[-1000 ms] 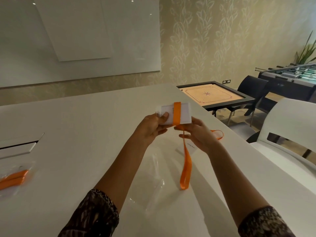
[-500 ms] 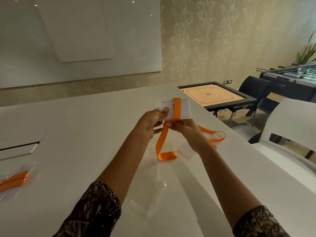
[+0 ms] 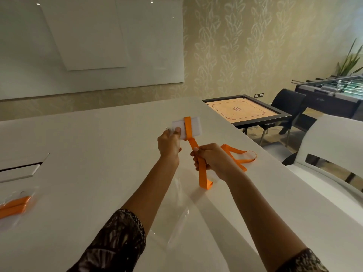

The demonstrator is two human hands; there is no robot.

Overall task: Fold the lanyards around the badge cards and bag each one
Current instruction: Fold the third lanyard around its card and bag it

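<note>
Head view: a bagged lanyard (image 3: 13, 208) lies at 8 o'clock on the table (image 3: 98, 154). This one looks mid-wrap, with bagging left. The left hand (image 3: 169, 144) pinches the badge card (image 3: 194, 127). Its orange lanyard (image 3: 203, 177) runs toward 5 o'clock into the right hand (image 3: 214, 160), which pinches it.

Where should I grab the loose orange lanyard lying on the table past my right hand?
Probably where its two runs cross, on the loose lanyard. It lies flat on the table, so come straight down from above and pinch; one pinch there should catch both runs. The right hand is nearest, but it holds the hanging strap.
</note>
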